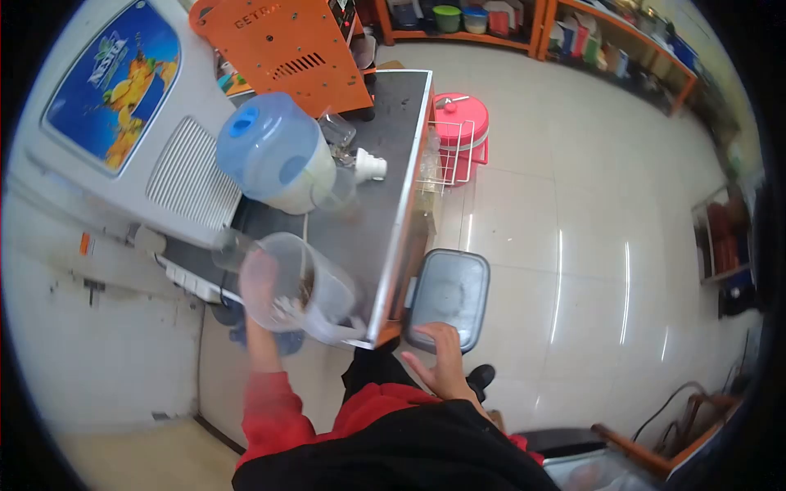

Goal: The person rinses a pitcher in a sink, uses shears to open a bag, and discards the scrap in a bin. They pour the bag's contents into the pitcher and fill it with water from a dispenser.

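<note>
A translucent plastic pitcher [332, 286] is at the near corner of the dark-topped counter, its mouth facing left and up toward me. My left hand [260, 282] is against its left side, wrapped round it as far as the blur shows; some of the fingers show only through the plastic. The pitcher's handle [336, 330] points toward the counter corner. Something small and brownish shows through the pitcher, and I cannot make it out. My right hand [444, 364] is open and holds nothing, thumb and fingers apart, above the near end of a grey lidded bin [450, 290].
A drink dispenser [155, 123] stands at the left. Behind the pitcher are a blue-topped container [274, 151], a white fitting [370, 166], clear cups [336, 128] and an orange machine [286, 53]. A pink cooler jug [458, 119] stands beside the counter [393, 106]. Shelves [458, 37] line the back.
</note>
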A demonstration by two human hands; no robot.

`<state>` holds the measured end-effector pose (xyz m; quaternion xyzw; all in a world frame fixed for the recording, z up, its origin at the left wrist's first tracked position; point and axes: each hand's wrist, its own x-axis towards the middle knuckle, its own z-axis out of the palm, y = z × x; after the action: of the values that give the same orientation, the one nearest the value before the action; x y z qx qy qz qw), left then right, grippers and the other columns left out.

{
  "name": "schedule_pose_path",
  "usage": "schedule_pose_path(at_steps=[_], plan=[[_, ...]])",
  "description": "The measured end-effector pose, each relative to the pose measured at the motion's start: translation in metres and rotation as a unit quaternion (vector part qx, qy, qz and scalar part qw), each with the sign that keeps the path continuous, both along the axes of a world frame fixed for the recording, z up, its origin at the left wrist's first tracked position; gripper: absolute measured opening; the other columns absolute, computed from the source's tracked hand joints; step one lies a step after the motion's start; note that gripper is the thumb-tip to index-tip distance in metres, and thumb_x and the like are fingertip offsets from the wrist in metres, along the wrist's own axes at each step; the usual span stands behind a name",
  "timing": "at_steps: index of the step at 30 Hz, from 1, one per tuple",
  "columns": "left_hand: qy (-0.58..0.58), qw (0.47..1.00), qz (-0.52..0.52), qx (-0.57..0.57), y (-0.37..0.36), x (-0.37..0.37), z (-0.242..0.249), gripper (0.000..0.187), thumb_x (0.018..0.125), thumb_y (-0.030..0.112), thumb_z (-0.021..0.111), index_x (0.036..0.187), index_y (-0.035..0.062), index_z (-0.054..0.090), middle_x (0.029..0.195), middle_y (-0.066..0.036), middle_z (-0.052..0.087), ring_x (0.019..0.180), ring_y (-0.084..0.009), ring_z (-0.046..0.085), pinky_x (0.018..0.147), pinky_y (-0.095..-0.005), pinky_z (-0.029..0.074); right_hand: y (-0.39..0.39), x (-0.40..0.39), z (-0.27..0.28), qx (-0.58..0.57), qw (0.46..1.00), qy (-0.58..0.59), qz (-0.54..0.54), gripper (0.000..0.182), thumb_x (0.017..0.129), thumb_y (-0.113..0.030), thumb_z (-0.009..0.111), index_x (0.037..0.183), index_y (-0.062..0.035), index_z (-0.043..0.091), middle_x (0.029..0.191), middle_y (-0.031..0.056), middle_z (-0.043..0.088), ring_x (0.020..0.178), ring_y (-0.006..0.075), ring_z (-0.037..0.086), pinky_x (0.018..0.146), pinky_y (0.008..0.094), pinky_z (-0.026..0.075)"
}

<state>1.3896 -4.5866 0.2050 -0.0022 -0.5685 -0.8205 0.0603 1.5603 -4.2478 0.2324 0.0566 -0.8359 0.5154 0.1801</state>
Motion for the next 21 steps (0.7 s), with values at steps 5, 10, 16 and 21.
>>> schedule_pose_path(at_steps=[5,10,16,21], plan=[[-0.179,0.921,0.346,0.018,-0.029,0.133,-0.087,0.016,0.082,0.022,0.047,0.08,0.0081,0.055,0.07,-0.002,0.054,0.065,-0.0149,0.052,0.062,-0.0247,0.045,0.148,0.093,-0.044,0.055,0.987,-0.091,-0.12,0.018,0.067,-0.009,0.064,0.083,-0.0043,0.057,0.083,0.0121,0.054,0.081,0.0288,0.049,0.074,0.0368,0.037],[-0.658,0.725,-0.191,-0.07,0.085,0.324,-0.198,0.04,0.087,0.043,0.035,0.115,0.0157,0.044,0.107,-0.011,0.049,0.096,-0.0299,0.047,0.077,-0.0518,0.043,0.274,0.24,-0.147,0.133,0.885,-0.356,-0.267,0.018,0.069,-0.014,0.065,0.082,-0.0063,0.055,0.076,0.0107,0.054,0.079,0.029,0.049,0.072,0.0387,0.038],[-0.669,0.684,-0.286,-0.053,0.306,0.284,-0.15,0.053,0.083,0.045,0.044,0.12,0.007,0.045,0.119,-0.016,0.048,0.11,-0.0269,0.045,0.094,-0.0407,0.033,0.401,0.294,-0.2,0.075,0.826,-0.529,-0.179,0.02,0.071,-0.019,0.066,0.083,-0.0074,0.056,0.07,0.0089,0.056,0.067,0.0253,0.054,0.063,0.0383,0.042],[-0.691,0.639,-0.324,-0.095,0.43,0.206,-0.193,0.05,0.08,0.042,0.047,0.115,0.0069,0.05,0.112,-0.015,0.052,0.105,-0.0268,0.048,0.09,-0.0395,0.036,0.506,0.19,-0.163,0.023,0.902,-0.376,-0.213,0.016,0.074,-0.014,0.063,0.087,-0.0062,0.056,0.068,0.0088,0.056,0.062,0.0208,0.054,0.059,0.0321,0.043]])
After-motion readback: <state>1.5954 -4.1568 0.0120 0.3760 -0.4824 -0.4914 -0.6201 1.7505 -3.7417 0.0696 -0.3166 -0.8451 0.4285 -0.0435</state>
